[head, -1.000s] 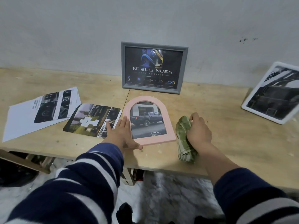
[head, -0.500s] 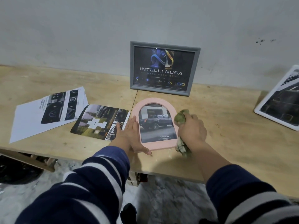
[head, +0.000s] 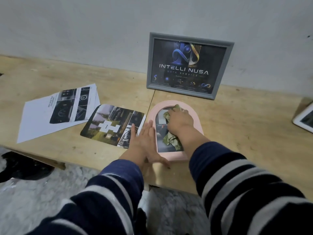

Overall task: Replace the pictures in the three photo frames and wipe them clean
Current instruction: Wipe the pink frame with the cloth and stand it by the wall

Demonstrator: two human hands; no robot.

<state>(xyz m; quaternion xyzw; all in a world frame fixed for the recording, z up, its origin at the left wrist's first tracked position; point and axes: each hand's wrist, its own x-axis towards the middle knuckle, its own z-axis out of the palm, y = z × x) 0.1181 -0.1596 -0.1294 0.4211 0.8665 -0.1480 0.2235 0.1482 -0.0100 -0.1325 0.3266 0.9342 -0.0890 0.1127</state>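
- The right hand [head: 180, 122] is closed over a green cloth [head: 171, 139], pressing it on the glass of the pink arched frame [head: 194, 119].
- The left hand [head: 145, 141] lies flat and open, fingers spread on the frame's left rim, holding nothing.
- The pink frame lies flat near the table's [head: 245, 133] front edge.
- A grey frame [head: 188, 65] stands at the back edge against the wall.
- A white frame [head: 304, 119] shows at the right edge.
- Loose prints [head: 111, 124] lie left of the pink frame.

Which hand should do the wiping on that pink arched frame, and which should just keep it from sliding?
The right hand should wipe: it holds the green cloth down on the glass of the pink frame. The left hand lies flat on the frame's left edge, well placed to steady it.
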